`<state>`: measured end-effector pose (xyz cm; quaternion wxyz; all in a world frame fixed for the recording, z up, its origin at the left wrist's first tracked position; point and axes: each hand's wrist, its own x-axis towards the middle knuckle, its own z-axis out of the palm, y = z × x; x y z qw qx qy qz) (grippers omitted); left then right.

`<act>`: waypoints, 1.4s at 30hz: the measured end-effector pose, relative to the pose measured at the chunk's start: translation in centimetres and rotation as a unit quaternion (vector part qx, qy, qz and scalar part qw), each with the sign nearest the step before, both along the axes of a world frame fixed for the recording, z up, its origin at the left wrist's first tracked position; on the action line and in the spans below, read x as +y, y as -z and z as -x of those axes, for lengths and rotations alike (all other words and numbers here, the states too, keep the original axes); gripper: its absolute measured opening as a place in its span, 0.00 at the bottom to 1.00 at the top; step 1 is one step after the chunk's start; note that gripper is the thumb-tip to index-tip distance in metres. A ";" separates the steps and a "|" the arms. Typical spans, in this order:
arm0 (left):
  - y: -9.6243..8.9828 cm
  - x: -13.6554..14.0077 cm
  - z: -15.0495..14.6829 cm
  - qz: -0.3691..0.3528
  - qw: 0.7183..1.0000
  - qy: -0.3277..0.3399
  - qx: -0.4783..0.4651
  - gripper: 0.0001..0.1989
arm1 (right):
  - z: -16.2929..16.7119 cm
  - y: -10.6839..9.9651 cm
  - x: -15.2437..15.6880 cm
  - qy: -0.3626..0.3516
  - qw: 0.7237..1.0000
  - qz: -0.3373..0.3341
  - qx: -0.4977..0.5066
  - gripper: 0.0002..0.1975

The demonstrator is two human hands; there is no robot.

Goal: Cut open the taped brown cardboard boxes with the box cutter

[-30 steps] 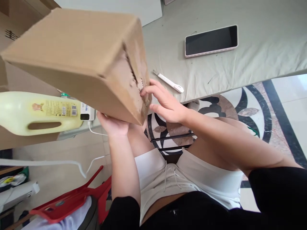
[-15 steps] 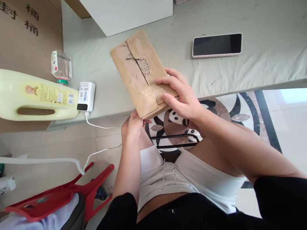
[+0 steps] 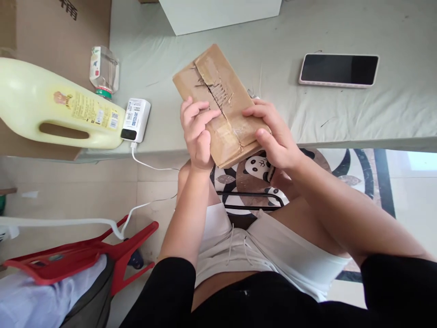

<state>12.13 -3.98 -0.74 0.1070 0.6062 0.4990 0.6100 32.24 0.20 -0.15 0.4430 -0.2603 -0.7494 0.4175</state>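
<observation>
Head camera: A taped, scuffed cardboard box [image 3: 235, 100] is held at 12 o'clock of centre, over the near edge of a cloth-covered desk [image 3: 341, 118]. The right hand [image 3: 276, 136], at 2 o'clock, grips its lower corner between fingers and thumb; at 11 o'clock, the left hand's [image 3: 198, 130] half-curled, loosely parted fingers touch the face by the split seam. Good handling calls for a firm right hold and light left pressure, as torn board could give. At 10 o'clock, label print on a yellow jug [image 3: 64, 107] and white device [image 3: 136, 118] defies reading; a large carton [image 3: 58, 41] shows one cropped Chinese character.
</observation>
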 end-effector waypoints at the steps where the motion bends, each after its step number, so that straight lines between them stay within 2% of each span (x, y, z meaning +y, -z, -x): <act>1: 0.4 0.2 -0.1 0.017 0.999 -0.016 -0.026 0.22 | -0.2 0.1 0.2 0.003 1.000 0.009 0.010 0.23; 4: 0.8 0.4 -0.4 0.100 0.985 -0.070 -0.118 0.19 | -1.1 0.9 1.4 0.090 0.995 0.038 -0.033 0.22; 7: 0.7 0.3 -0.5 0.125 0.977 -0.088 -0.148 0.18 | -2.1 2.6 3.0 0.201 0.964 0.034 -0.170 0.17; 11: 0.7 0.3 -0.4 0.102 0.983 -0.069 -0.134 0.15 | -2.8 5.4 4.9 0.227 0.928 0.038 -0.293 0.27; 14: 0.8 0.3 -0.6 0.098 0.981 -0.079 -0.147 0.13 | -2.8 5.9 5.7 0.223 0.930 0.082 -0.280 0.24; 16: 0.8 0.4 -0.7 0.098 0.980 -0.083 -0.150 0.13 | -2.8 5.0 5.8 0.212 0.938 0.125 -0.243 0.22; 19: 0.8 0.6 -0.8 0.095 0.982 -0.081 -0.141 0.14 | -2.8 2.5 5.6 0.203 0.941 0.184 -0.198 0.21; 22: 0.7 0.7 -1.0 0.083 0.987 -0.070 -0.119 0.13 | -2.9 0.1 4.9 0.177 0.956 0.206 -0.110 0.17; 27: 0.6 0.9 -1.8 0.108 0.983 -0.073 -0.130 0.15 | -4.5 -1.4 3.5 0.150 0.979 0.140 0.019 0.08; 29: 0.8 1.0 -2.1 0.096 0.987 -0.069 -0.111 0.17 | -5.2 -1.6 3.0 0.148 0.981 0.108 0.063 0.09; 33: 1.5 1.2 -2.7 0.018 0.998 -0.053 -0.033 0.27 | -5.3 -2.2 2.3 0.137 0.980 0.040 0.137 0.17; 36: 1.5 1.4 -3.3 -0.006 0.998 -0.065 -0.022 0.28 | -4.8 -2.9 1.5 0.144 0.981 0.001 0.133 0.21; 40: 1.1 1.5 -4.0 -0.017 0.995 -0.097 -0.016 0.27 | -4.5 -3.7 0.0 0.106 0.987 -0.011 0.124 0.17; 42: 1.0 1.5 -4.1 -0.008 0.994 -0.104 -0.015 0.27 | -4.5 -3.8 -0.5 0.096 0.990 0.016 0.103 0.24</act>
